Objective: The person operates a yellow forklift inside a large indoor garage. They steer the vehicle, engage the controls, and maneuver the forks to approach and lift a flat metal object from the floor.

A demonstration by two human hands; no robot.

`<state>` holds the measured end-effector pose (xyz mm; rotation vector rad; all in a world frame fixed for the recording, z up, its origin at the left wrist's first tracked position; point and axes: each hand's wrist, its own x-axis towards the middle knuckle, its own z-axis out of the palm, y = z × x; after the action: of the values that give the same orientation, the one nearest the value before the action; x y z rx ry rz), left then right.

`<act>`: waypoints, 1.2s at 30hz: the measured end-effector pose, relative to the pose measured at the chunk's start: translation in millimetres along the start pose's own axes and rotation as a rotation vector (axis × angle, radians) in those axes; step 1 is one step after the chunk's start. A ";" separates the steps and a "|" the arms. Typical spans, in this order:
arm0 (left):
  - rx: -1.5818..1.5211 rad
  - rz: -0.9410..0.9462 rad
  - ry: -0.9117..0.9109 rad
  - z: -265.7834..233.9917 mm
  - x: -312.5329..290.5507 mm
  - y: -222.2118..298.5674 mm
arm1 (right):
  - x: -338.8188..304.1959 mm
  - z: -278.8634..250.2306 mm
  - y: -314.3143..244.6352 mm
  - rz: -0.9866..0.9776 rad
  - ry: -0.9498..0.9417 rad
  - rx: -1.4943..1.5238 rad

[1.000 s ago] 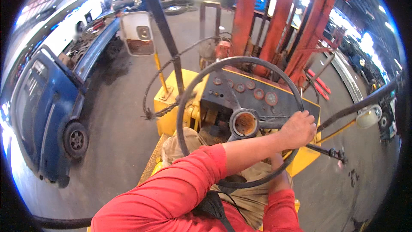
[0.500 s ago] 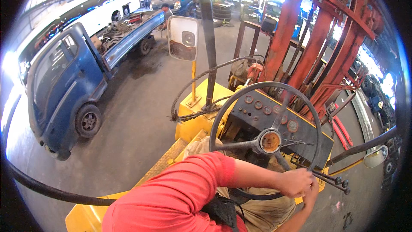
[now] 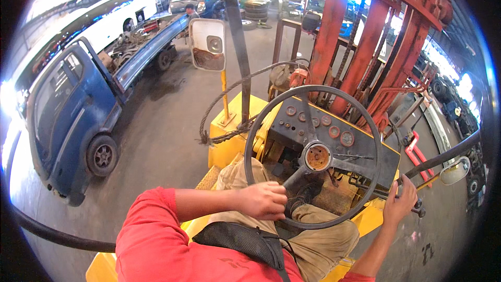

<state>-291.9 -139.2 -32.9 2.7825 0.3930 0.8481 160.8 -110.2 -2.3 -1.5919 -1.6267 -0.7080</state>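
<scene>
I sit at a large black steering wheel (image 3: 377,149) with a rusty round hub. My left hand (image 3: 262,200) is closed at the lower left of its rim, back of the hand up, hiding that stretch of rim. To the right of the wheel, my right hand (image 3: 400,199) is over the control levers, thumb and forefinger bent round one; its lower fingers are partly hidden. Dark lever knobs (image 3: 419,210) show just beyond this hand. Behind the wheel stands a dark dashboard (image 3: 300,128) with several round gauges.
Ahead rises a red forklift mast (image 3: 360,57) with chains. A mirror (image 3: 207,44) and black post (image 3: 237,47) stand front left, with a looped cable (image 3: 216,102). A blue truck (image 3: 78,112) is parked left; a person (image 3: 192,11) stands near its bed. Red metal parts (image 3: 417,151) lie right.
My left hand has gone from the wheel's lower right to its lower left. My right hand has moved up and right to the levers. The wheel's spokes have turned, and the view has shifted slightly.
</scene>
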 end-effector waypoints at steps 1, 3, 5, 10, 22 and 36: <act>0.072 -0.039 0.043 -7.8 -3.6 -1.7 | -1.1 9.8 6.8 -0.009 -0.007 -0.147; 0.179 -0.133 0.138 -17.1 -11.3 -8.8 | -1.5 27.5 9.1 -0.002 0.005 -0.329; 0.260 -0.199 0.230 -23.9 -19.0 -17.3 | 14.5 42.9 10.6 0.036 0.036 -0.428; 0.403 -0.280 0.317 -42.8 -15.8 -33.7 | 48.3 47.3 10.6 0.021 0.112 -0.379; 0.461 -0.346 0.447 -42.7 -9.6 -43.0 | 95.3 57.0 10.8 -0.002 0.104 -0.437; 0.401 -0.369 0.590 -39.0 -14.7 -41.9 | 89.5 53.9 17.1 -0.023 -0.024 -0.591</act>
<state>-333.9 -99.6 -20.1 2.5812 1.2475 1.6204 174.8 -13.1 37.5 -1.9886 -1.5338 -1.2708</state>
